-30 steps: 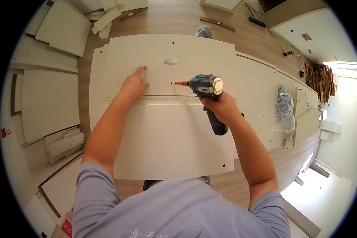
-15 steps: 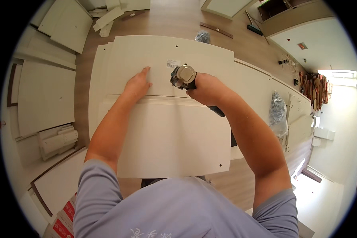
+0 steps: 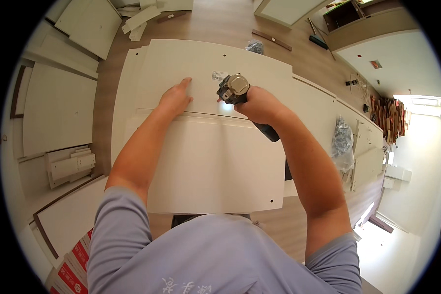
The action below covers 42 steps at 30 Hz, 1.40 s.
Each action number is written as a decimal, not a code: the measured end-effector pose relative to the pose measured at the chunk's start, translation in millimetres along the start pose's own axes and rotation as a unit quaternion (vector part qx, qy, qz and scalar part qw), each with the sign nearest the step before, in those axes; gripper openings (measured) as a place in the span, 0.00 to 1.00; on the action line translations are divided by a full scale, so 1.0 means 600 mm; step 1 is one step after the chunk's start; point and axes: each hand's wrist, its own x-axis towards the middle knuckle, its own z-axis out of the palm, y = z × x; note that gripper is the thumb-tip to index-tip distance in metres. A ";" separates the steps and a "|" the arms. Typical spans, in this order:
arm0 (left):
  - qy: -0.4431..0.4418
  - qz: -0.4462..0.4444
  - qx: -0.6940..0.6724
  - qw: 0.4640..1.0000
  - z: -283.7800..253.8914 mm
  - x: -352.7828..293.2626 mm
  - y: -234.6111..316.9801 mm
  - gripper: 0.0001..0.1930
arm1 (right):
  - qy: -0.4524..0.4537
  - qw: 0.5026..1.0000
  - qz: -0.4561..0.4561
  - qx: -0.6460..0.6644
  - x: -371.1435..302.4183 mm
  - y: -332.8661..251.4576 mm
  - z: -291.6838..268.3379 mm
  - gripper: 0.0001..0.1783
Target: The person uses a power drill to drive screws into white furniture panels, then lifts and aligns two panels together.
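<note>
My right hand grips a power drill by its handle. The drill stands over the far white panel, close to the seam with the near white panel. Its lamp throws a bright spot on the board below, and the tool body hides the tip of the bit. On the far panel, left of the drill, my left hand rests with fingers stretched out, holding nothing. A small printed label sticks to that panel just behind the drill. Dark round holes show near the panels' edges.
More white boards lean at the left and lie at the right. A clear plastic bag of hardware sits on the right boards; another bag is behind the panels. Red and white cartons stand lower left. Wood strips are piled far right.
The drill's lamp has come on, lighting the board beneath it. The view has shifted slightly; both hands keep nearly the same places on and over the far panel.
</note>
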 end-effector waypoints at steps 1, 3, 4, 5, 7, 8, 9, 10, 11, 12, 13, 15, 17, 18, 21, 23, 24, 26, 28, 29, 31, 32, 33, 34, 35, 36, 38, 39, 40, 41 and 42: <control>-0.002 -0.002 0.002 1.000 0.000 0.001 0.000 0.36 | 0.000 1.000 0.003 -0.001 -0.006 -0.009 -0.002 0.15; -0.010 -0.010 -0.005 1.000 -0.004 0.002 0.005 0.36 | -0.006 1.000 0.012 -0.006 -0.010 -0.016 -0.003 0.16; -0.015 -0.016 -0.014 1.000 -0.009 0.002 0.009 0.35 | -0.011 1.000 0.019 -0.010 -0.009 -0.018 -0.006 0.16; -0.021 -0.023 -0.024 0.999 -0.013 0.004 0.012 0.35 | -0.016 0.999 0.025 -0.014 -0.011 -0.018 -0.010 0.17; -0.046 -0.157 -0.293 0.942 -0.023 0.017 0.000 0.31 | 0.011 1.000 -0.009 0.010 -0.027 -0.017 -0.017 0.17; -0.058 -0.218 -0.419 0.879 -0.025 0.022 -0.008 0.30 | 0.025 0.999 -0.026 0.022 -0.039 -0.014 -0.021 0.17; -0.023 -0.209 -0.537 0.817 -0.015 0.025 -0.025 0.28 | 0.031 0.997 -0.022 0.071 -0.055 -0.011 -0.029 0.16; 0.013 -0.195 -0.645 0.739 -0.002 0.021 -0.043 0.27 | 0.037 0.992 -0.019 0.119 -0.077 -0.010 -0.036 0.16; 0.050 -0.177 -0.741 0.646 0.009 0.019 -0.060 0.26 | 0.041 0.985 -0.016 0.166 -0.094 -0.008 -0.035 0.16; 0.054 -0.180 -0.765 0.616 0.010 0.020 -0.044 0.25 | 0.049 0.968 -0.024 0.245 -0.107 0.006 -0.025 0.15; 0.061 -0.184 -0.789 0.583 0.009 0.012 -0.021 0.24 | 0.056 0.945 -0.034 0.320 -0.116 0.023 -0.010 0.14; 0.069 -0.179 -0.827 0.529 0.012 0.000 0.012 0.22 | 0.053 0.897 -0.057 0.435 -0.134 0.038 0.015 0.11; 0.071 -0.163 -0.854 0.488 0.016 -0.004 0.031 0.20 | 0.041 0.871 -0.072 0.485 -0.142 0.046 0.038 0.11; 0.079 -0.152 -0.857 0.486 0.018 -0.006 0.039 0.20 | 0.041 0.871 -0.065 0.486 -0.146 0.046 0.045 0.13; 0.091 -0.132 -0.859 0.486 0.023 -0.008 0.063 0.18 | 0.045 0.868 -0.055 0.491 -0.152 0.047 0.057 0.17; 0.082 -0.133 -0.854 0.497 0.021 -0.010 0.076 0.18 | 0.052 0.863 -0.063 0.499 -0.154 0.049 0.060 0.17; 0.071 -0.141 -0.859 0.487 0.021 -0.011 0.076 0.16 | 0.058 0.857 -0.064 0.508 -0.156 0.048 0.060 0.16; 0.049 -0.156 -0.869 0.468 0.022 -0.014 0.077 0.14 | 0.070 0.845 -0.066 0.526 -0.161 0.047 0.057 0.13; 0.007 -0.196 -0.869 0.454 0.000 -0.030 0.103 0.12 | 0.070 0.833 -0.055 0.546 -0.171 0.049 0.053 0.14; -0.013 -0.216 -0.868 0.446 -0.007 -0.037 0.113 0.12 | 0.069 0.827 -0.050 0.556 -0.175 0.051 0.051 0.15; -0.092 -0.188 -0.842 0.497 0.003 -0.044 0.092 0.13 | 0.066 0.827 -0.050 0.555 -0.185 0.053 0.049 0.16; -0.130 -0.174 -0.826 0.520 0.011 -0.046 0.082 0.15 | 0.064 0.828 -0.051 0.555 -0.188 0.055 0.048 0.16; -0.142 -0.156 -0.811 0.546 0.011 -0.052 0.084 0.16 | 0.058 0.828 -0.052 0.555 -0.191 0.059 0.048 0.18; -0.154 -0.138 -0.794 0.571 0.011 -0.058 0.087 0.16 | 0.052 0.828 -0.053 0.556 -0.193 0.064 0.048 0.19; -0.165 -0.119 -0.777 0.595 0.009 -0.062 0.089 0.17 | 0.045 0.828 -0.054 0.556 -0.195 0.069 0.047 0.21; -0.168 -0.112 -0.768 0.608 0.006 -0.066 0.093 0.18 | 0.039 0.829 -0.052 0.556 -0.196 0.071 0.046 0.21; -0.172 -0.098 -0.749 0.632 0.003 -0.070 0.102 0.19 | 0.026 0.830 -0.047 0.555 -0.198 0.076 0.045 0.22; -0.171 -0.104 -0.748 0.633 0.003 -0.070 0.104 0.19 | 0.026 0.831 -0.050 0.554 -0.198 0.077 0.046 0.22; -0.169 -0.110 -0.747 0.634 0.003 -0.070 0.107 0.19 | 0.026 0.832 -0.053 0.552 -0.199 0.079 0.047 0.22; -0.168 -0.116 -0.746 0.634 0.002 -0.069 0.109 0.19 | 0.026 0.832 -0.056 0.551 -0.199 0.080 0.048 0.22; -0.161 -0.119 -0.758 0.621 0.004 -0.069 0.109 0.17 | 0.026 0.833 -0.058 0.549 -0.199 0.082 0.050 0.21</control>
